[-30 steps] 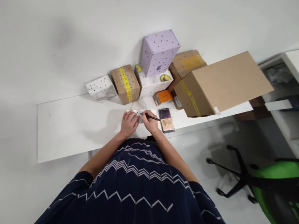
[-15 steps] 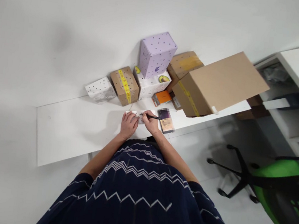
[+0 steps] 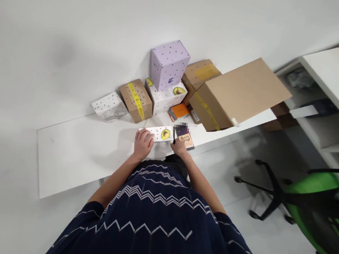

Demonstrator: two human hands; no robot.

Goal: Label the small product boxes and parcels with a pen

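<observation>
A narrow white box (image 3: 158,132), dotted black and with an avocado picture near its right end, lies on the white table. My left hand (image 3: 142,144) grips its left end, fingers curled over the top. My right hand (image 3: 179,148) is closed round a black pen (image 3: 174,135), which points away from me just beyond the box's right end. Beside that hand lies a dark flat item (image 3: 186,139) with a tan picture, partly pixelated, so I cannot tell its kind.
Behind my hands stand a white dotted box (image 3: 109,106), a taped brown box (image 3: 136,100), a purple box (image 3: 169,65) on a white avocado box (image 3: 168,102), an orange box (image 3: 178,112) and a large open carton (image 3: 239,94). A shelf unit (image 3: 322,80) and green chair (image 3: 314,190) are right.
My right hand has moved right, off the narrow box, uncovering its avocado picture. The pen has swung from pointing left to pointing away from me. My left hand stays on the box.
</observation>
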